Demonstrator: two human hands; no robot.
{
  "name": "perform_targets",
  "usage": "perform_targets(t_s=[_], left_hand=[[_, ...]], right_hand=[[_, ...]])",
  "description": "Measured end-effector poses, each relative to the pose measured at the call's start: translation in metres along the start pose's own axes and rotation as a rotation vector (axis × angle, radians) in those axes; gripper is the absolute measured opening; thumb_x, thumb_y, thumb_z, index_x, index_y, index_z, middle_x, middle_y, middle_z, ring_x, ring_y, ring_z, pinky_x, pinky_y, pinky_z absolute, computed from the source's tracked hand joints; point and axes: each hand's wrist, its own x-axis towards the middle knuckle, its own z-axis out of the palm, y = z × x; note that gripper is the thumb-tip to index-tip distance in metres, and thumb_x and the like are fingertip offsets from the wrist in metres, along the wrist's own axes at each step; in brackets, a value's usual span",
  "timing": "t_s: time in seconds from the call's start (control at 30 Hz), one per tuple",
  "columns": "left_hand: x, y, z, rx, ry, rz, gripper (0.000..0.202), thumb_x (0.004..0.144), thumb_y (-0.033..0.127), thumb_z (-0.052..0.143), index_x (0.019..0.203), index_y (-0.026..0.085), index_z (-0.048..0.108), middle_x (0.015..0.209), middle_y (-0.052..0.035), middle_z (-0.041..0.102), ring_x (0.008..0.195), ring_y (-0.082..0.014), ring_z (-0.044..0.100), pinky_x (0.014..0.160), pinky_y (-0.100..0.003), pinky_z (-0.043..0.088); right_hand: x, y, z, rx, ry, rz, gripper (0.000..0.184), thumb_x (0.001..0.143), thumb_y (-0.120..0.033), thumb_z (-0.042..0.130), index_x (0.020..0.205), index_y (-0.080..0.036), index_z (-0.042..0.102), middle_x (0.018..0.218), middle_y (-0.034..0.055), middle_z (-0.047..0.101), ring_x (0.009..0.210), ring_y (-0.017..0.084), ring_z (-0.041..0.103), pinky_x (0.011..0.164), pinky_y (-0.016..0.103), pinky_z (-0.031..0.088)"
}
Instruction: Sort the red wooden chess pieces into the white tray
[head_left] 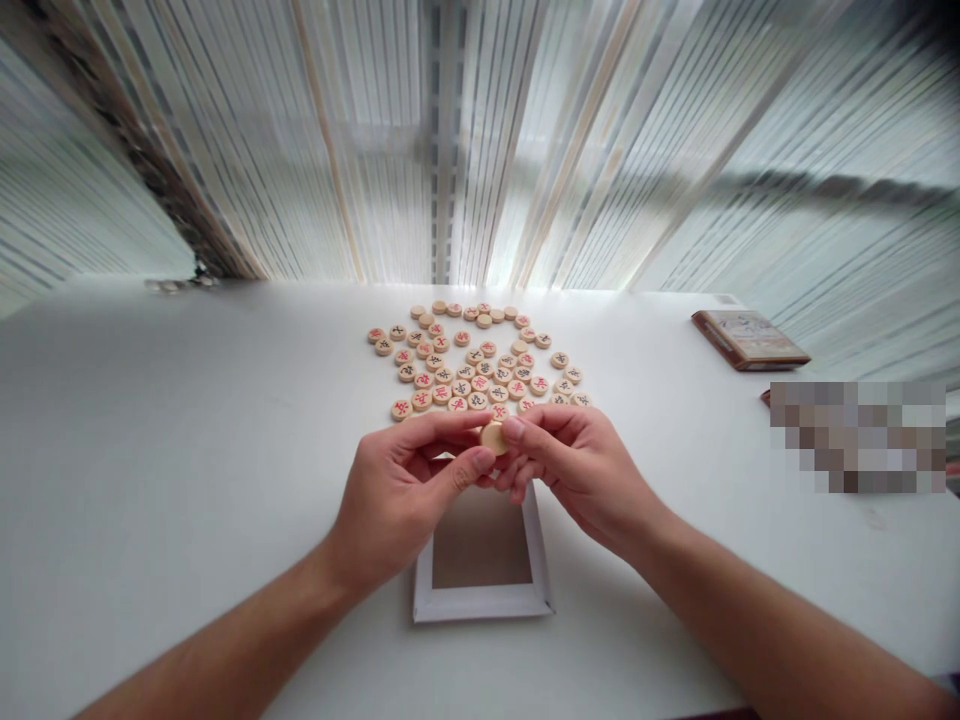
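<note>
From my distant seat, I saw the left hand (401, 478) curved around the left side of a wooden disc (493, 438), its thumb and forefinger set close against it. The disc sat between both hands, plain face showing, just on the near side of the loose discs (480, 384). The right hand (589, 468) pressed its thumb to the disc's right side, so I judged the two to be holding it together in a narrow pinch. If either thumb eased off, I thought, so small a disc could slip out and drop toward the open box (486, 603) below. A forward push of the knuckles could scatter the nearest loose discs, which lay just beyond the fingers.

As for room, the surface (187, 450) ran wide to the left of the left hand. In the middle, the box's pale rim stood under the wrists, where a low forearm might catch it; its far end was hidden. Beyond the loose discs came the far edge, backed by a striped curtain (375, 150). To the right, well apart from the right hand, a flat carton (752, 338) narrowed the space.
</note>
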Motion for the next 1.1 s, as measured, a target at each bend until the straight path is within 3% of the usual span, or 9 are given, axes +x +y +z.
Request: perform_targets(t_s=[0.23, 0.57, 0.67, 0.8, 0.87, 0.97, 1.1], left_hand=[[0.0006, -0.0002, -0.0005, 0.042, -0.017, -0.011, 0.028, 0.087, 0.025, 0.09, 0.112, 0.016, 0.085, 0.086, -0.0067, 0.086, 0.076, -0.0226, 0.084, 0.076, -0.032, 0.074], [0.0001, -0.0003, -0.001, 0.006, 0.002, 0.012, 0.025, 0.085, 0.016, 0.091, 0.109, 0.019, 0.085, 0.083, -0.002, 0.086, 0.072, -0.0173, 0.084, 0.068, -0.022, 0.071], [-0.0014, -0.0012, -0.0018, 0.089, -0.014, 0.104, 0.023, 0.088, 0.013, 0.088, 0.11, 0.022, 0.086, 0.086, -0.0007, 0.086, 0.072, -0.0156, 0.083, 0.067, -0.021, 0.069], [-0.0036, -0.0009, -0.0035, 0.33, -0.062, 0.333, 0.028, 0.09, 0.008, 0.085, 0.112, 0.025, 0.086, 0.092, 0.0007, 0.087, 0.079, -0.0139, 0.082, 0.079, -0.022, 0.068], [-0.0044, -0.0013, -0.0046, 0.407, -0.069, 0.38, 0.029, 0.089, 0.008, 0.086, 0.112, 0.025, 0.086, 0.096, 0.0005, 0.088, 0.083, -0.0139, 0.082, 0.082, -0.022, 0.067], [-0.0047, -0.0029, -0.0055, 0.389, -0.096, 0.363, 0.031, 0.09, 0.007, 0.085, 0.115, 0.025, 0.085, 0.097, 0.0012, 0.088, 0.083, -0.0129, 0.082, 0.081, -0.02, 0.067], [-0.0041, -0.0048, -0.005, 0.303, -0.103, 0.292, 0.03, 0.089, 0.008, 0.085, 0.115, 0.023, 0.085, 0.096, 0.0012, 0.087, 0.082, -0.0129, 0.083, 0.081, -0.019, 0.068]], right_hand=[[0.0007, -0.0024, 0.0006, 0.045, 0.017, 0.069, 0.039, 0.076, -0.049, 0.098, 0.071, -0.015, 0.077, 0.065, 0.0044, 0.077, 0.054, 0.015, 0.073, 0.047, 0.02, 0.059], [0.0001, -0.0024, 0.0003, 0.039, -0.046, 0.035, 0.031, 0.073, -0.035, 0.101, 0.081, -0.016, 0.078, 0.066, 0.0023, 0.077, 0.059, 0.013, 0.071, 0.057, 0.021, 0.06], [0.0, -0.0011, -0.0004, 0.023, -0.059, 0.057, 0.032, 0.074, -0.036, 0.101, 0.08, -0.016, 0.076, 0.068, 0.0023, 0.077, 0.057, 0.013, 0.069, 0.054, 0.021, 0.058], [-0.0006, 0.0026, -0.0032, 0.018, -0.09, 0.069, 0.032, 0.073, -0.031, 0.101, 0.076, -0.017, 0.072, 0.061, -0.0016, 0.072, 0.05, 0.01, 0.063, 0.049, 0.019, 0.052], [-0.0008, 0.0041, -0.0048, 0.008, -0.092, 0.065, 0.031, 0.074, -0.029, 0.1, 0.075, -0.017, 0.071, 0.057, -0.0031, 0.069, 0.047, 0.009, 0.06, 0.047, 0.018, 0.048], [-0.0009, 0.0047, -0.0064, -0.011, -0.099, 0.045, 0.028, 0.08, -0.03, 0.097, 0.075, -0.017, 0.072, 0.055, -0.0028, 0.068, 0.045, 0.008, 0.057, 0.045, 0.017, 0.044], [-0.0012, 0.0025, -0.0064, -0.016, -0.129, 0.011, 0.024, 0.087, -0.031, 0.091, 0.077, -0.016, 0.075, 0.057, -0.0018, 0.07, 0.049, 0.008, 0.059, 0.052, 0.018, 0.048]])
